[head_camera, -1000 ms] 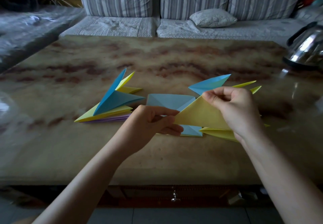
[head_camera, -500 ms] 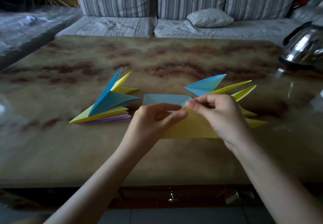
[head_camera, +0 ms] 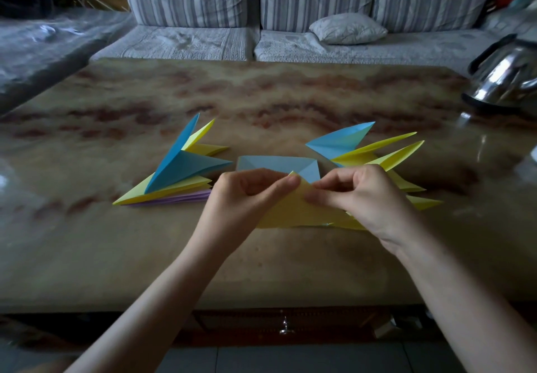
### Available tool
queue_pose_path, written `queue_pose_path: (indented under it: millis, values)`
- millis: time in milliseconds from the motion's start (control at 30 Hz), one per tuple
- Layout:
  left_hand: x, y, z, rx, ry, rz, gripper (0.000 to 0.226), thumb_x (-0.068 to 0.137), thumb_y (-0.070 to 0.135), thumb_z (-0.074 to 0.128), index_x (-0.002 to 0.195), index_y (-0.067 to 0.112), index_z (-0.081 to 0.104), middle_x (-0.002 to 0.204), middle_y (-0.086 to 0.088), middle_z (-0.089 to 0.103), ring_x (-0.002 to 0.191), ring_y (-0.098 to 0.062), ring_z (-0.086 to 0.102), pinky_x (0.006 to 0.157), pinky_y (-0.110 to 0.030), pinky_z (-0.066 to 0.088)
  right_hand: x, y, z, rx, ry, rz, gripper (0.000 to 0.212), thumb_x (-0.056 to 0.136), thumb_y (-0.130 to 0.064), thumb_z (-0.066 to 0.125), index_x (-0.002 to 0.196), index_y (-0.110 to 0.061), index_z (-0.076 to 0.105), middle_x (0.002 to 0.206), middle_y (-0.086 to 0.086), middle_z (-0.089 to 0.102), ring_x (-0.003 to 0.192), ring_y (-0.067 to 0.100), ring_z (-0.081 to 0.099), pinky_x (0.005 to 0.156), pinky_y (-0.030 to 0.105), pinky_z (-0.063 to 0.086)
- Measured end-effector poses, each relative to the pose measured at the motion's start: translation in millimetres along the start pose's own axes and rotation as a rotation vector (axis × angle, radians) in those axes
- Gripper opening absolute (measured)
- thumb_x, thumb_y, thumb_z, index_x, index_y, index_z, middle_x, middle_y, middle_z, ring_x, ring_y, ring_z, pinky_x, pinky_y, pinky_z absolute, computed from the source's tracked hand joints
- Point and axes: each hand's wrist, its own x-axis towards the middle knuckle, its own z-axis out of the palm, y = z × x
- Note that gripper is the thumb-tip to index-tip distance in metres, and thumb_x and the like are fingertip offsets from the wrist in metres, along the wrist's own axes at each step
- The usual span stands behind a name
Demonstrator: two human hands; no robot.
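Observation:
A yellow sheet of paper (head_camera: 293, 211) lies folded into a triangle near the table's middle. My left hand (head_camera: 244, 198) pinches its top corner from the left, thumb and forefinger closed on the tip. From the right, my right hand (head_camera: 363, 198) pinches the same corner, its fingers curled over the fold. Behind the hands lies a flat light-blue folded square (head_camera: 276, 163).
A stack of folded blue, yellow and purple pieces (head_camera: 180, 172) sits to the left. More blue and yellow folded points (head_camera: 363, 146) fan out at the right. A steel kettle (head_camera: 505, 79) stands at the marble table's (head_camera: 261, 96) far right. A striped sofa (head_camera: 290, 3) lies behind.
My right hand brought the yellow flap down and leftward over the sheet. Both hands now meet at its top corner, and the sheet lies as a flat triangle.

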Motion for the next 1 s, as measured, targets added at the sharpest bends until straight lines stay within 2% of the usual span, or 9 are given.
queue_pose_path:
  millis: [167,333,467,600,667,733,833,933,1000]
  values:
    - [-2,-3,2,0.062,0.137,0.105,0.011,0.080,0.030,0.071,0.079,0.020,0.077,0.074,0.011,0.074,0.071,-0.002,0.066,0.064,-0.022,0.049,-3,-3,7,0.012,-0.045,0.030,0.009,0.067,-0.013,0.081,0.075,-0.011,0.075,0.070,0.002,0.073,0.066,0.007,0.065,0.065,0.015,0.050]
    - [-1,-2,6,0.090,0.254,0.090,0.012,0.081,0.034,0.068,0.073,0.027,0.072,0.067,0.020,0.067,0.062,0.007,0.058,0.053,-0.007,0.039,-5,-10,-2,0.007,-0.100,0.036,0.025,0.055,-0.028,0.080,0.070,-0.009,0.074,0.065,0.002,0.071,0.058,0.006,0.063,0.057,0.014,0.048]
    - [1,-5,12,0.061,0.216,0.016,0.017,0.082,0.039,0.066,0.073,0.026,0.071,0.063,0.013,0.065,0.061,0.003,0.056,0.051,-0.012,0.041,-7,-14,-16,-0.117,-0.105,0.005,0.033,0.050,-0.032,0.079,0.070,-0.007,0.073,0.066,0.006,0.072,0.058,0.007,0.063,0.057,0.013,0.049]
    - [3,-10,14,0.010,0.189,-0.003,0.023,0.083,0.039,0.065,0.072,0.019,0.072,0.055,0.014,0.058,0.056,0.000,0.049,0.052,-0.017,0.038,-11,-13,-27,-0.160,-0.112,0.019,0.025,0.048,-0.028,0.078,0.061,-0.009,0.069,0.066,0.008,0.072,0.064,0.013,0.069,0.053,0.019,0.053]
    - [7,-12,10,-0.007,0.187,-0.029,0.024,0.083,0.039,0.065,0.072,0.019,0.071,0.055,0.014,0.057,0.057,0.000,0.049,0.054,-0.020,0.039,-14,-13,-33,-0.241,-0.152,0.038,0.023,0.053,-0.027,0.080,0.061,-0.009,0.068,0.060,0.005,0.071,0.069,0.004,0.068,0.050,0.020,0.049]
    - [9,-15,6,-0.036,0.149,-0.055,0.024,0.083,0.039,0.065,0.073,0.018,0.071,0.063,0.009,0.061,0.067,-0.007,0.054,0.063,-0.032,0.045,-14,-12,-43,-0.298,-0.125,0.032,0.030,0.053,-0.038,0.083,0.062,-0.013,0.070,0.066,-0.001,0.073,0.068,-0.006,0.065,0.053,0.025,0.050]
    - [8,-15,6,-0.023,0.112,-0.059,0.027,0.083,0.040,0.063,0.074,0.017,0.072,0.059,0.011,0.059,0.063,-0.004,0.051,0.060,-0.024,0.040,-14,-13,-51,-0.308,-0.099,-0.041,0.055,0.045,-0.063,0.078,0.080,-0.021,0.074,0.090,-0.004,0.075,0.087,0.011,0.069,0.080,0.034,0.053]
    - [8,-14,7,0.002,0.125,-0.063,0.025,0.083,0.040,0.063,0.077,0.018,0.073,0.056,0.013,0.057,0.058,-0.001,0.049,0.054,-0.018,0.036,-19,-17,-55,-0.197,-0.278,-0.016,0.052,0.055,-0.032,0.084,0.103,-0.019,0.068,0.103,-0.003,0.073,0.101,0.011,0.066,0.090,0.021,0.051]
    - [10,-14,5,-0.020,0.149,-0.069,0.024,0.082,0.040,0.064,0.078,0.018,0.073,0.059,0.012,0.057,0.060,-0.003,0.049,0.057,-0.021,0.038,-21,-21,-66,-0.154,-0.372,0.016,0.056,0.065,-0.026,0.085,0.115,-0.019,0.063,0.112,-0.006,0.071,0.107,0.006,0.064,0.089,0.014,0.048]
